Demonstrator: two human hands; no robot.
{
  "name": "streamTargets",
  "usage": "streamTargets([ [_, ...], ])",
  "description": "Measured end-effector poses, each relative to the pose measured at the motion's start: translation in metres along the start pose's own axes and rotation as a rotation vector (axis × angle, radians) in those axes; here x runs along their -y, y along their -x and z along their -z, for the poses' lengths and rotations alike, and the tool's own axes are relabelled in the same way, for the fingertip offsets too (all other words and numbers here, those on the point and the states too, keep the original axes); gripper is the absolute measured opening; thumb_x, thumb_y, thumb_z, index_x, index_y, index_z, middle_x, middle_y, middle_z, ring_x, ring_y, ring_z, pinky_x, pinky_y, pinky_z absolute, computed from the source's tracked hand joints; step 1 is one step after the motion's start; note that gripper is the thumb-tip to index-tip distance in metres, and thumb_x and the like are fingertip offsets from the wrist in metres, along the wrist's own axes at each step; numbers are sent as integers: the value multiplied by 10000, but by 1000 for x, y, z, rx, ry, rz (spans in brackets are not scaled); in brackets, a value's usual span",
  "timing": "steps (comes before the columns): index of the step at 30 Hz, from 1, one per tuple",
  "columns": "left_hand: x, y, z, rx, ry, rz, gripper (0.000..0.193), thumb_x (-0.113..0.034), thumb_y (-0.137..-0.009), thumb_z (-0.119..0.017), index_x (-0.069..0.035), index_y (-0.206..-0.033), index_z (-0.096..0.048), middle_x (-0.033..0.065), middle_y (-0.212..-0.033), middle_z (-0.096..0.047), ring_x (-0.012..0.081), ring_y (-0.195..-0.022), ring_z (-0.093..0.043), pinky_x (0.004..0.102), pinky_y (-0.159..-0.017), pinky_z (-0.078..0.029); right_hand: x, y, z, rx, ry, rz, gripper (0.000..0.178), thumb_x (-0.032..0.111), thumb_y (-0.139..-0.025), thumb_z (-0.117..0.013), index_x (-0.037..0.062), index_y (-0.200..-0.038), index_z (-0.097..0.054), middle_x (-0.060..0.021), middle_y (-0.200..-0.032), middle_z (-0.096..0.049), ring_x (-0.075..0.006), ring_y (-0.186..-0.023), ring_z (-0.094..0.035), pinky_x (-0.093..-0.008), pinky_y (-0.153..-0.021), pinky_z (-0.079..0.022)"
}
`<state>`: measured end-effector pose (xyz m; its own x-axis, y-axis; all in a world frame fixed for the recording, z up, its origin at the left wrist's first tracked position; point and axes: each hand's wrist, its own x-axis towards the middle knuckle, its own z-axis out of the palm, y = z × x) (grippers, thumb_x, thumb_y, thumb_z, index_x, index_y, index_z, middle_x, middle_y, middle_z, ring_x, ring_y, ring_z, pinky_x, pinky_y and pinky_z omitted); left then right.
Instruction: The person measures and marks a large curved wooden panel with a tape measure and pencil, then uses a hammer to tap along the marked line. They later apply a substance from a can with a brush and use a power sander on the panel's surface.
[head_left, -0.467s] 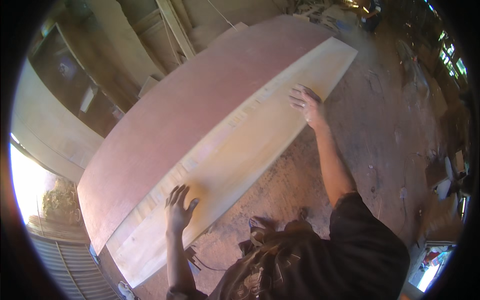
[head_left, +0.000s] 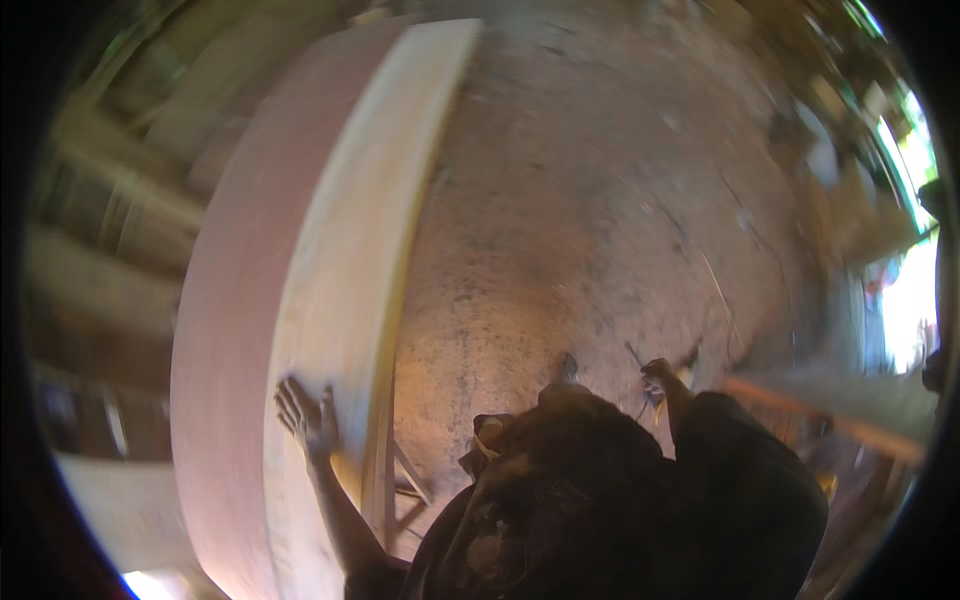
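A long pale wooden board [head_left: 340, 240] runs up the left half of the view, along the right side of a wide reddish-brown panel [head_left: 225, 330]. My left hand [head_left: 310, 418] is open over the near part of the pale board, fingers spread; whether it touches the wood cannot be made out. Well to the right, away from the board, my right hand [head_left: 662, 376] hangs low beside my body with its fingers curled. A thin dark shape shows by those fingers, too blurred to name, so what they hold, if anything, is unclear.
Brown, dusty ground [head_left: 540, 230] stretches to the right of the board. A wooden support leg [head_left: 412, 470] shows under its near edge. At the right, a blurred plank-like surface [head_left: 840, 400] juts in. Blurred timber [head_left: 120, 180] fills the far left.
My view has turned right, so the board now stands nearly upright in the picture. My right hand has left the board and curled; my left stays over it.
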<state>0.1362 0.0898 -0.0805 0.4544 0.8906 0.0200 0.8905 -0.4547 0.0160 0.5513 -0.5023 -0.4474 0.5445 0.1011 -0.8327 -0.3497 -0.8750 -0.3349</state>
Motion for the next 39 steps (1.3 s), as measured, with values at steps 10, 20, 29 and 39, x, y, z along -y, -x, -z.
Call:
streamTargets([
  [10, -42, -53, 23, -24, 86, -314, 940, -763, -970, -393, -158, -1657, -177, 152, -1720, -145, 390, -1582, -89, 592, -1251, -83, -141, 281, -80, -310, -749, 84, 331, 289, -974, -657, 14, -1151, -704, -152, -980, -756, -236, -793, -744, -369, -667, -599],
  [20, -43, -56, -18, -220, -75, -295, 991, -824, -902, -456, -198, -1643, -254, 141, -1702, -223, 365, -1552, -237, 606, -1217, -226, -345, 460, -297, -384, -650, -49, 327, 345, -949, -651, 67, -1097, -736, -180, -980, -745, -335, -811, -709, -459, -741, -547],
  [29, -80, -62, -65, -832, 150, -1027, 731, -592, -949, -623, -143, -1506, -467, 91, -1398, -590, 350, -1227, -596, 487, -1021, -493, -435, 500, -423, -427, -791, -451, 302, 366, -923, -684, 85, -944, -793, -151, -845, -744, -250, -727, -695, -457, -682, -545],
  [39, -131, 218, -154, 222, -268, -1438, 514, -349, -990, -635, -12, -1373, -576, 127, -1236, -698, 294, -1131, -679, 382, -965, -543, -487, 583, -371, -585, -1420, -359, 417, 377, -920, -683, 73, -1201, -733, -131, -1005, -763, -238, -837, -744, -404, -632, -617],
])
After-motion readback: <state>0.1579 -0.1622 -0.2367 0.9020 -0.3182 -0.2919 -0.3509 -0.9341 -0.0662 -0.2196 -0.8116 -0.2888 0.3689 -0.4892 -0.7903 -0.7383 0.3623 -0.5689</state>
